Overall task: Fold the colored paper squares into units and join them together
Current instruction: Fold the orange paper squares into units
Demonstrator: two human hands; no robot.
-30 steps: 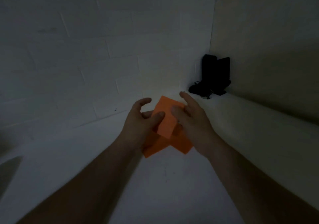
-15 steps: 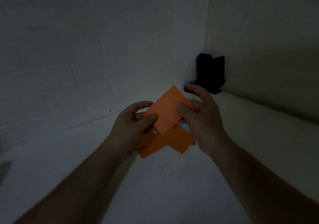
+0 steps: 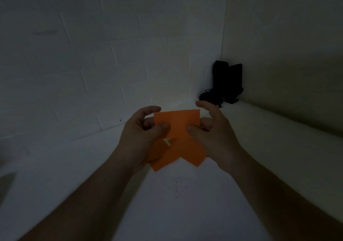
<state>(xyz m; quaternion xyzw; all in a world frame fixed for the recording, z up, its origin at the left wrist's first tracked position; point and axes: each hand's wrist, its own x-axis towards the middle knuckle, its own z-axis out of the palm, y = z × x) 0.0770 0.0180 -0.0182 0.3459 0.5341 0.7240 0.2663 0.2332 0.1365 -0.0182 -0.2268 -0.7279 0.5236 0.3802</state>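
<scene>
Hands, left hand and right hand, each grip pinching one orange paper square between them.

The flat square paper sheet pinched between both thumbs is plain bright orange, unpatterned. Just below that grip, more loose paper squares show darker orange in shadow. Beyond the grip, a boxy black object stands against pale, brick-lined white walls.
</scene>
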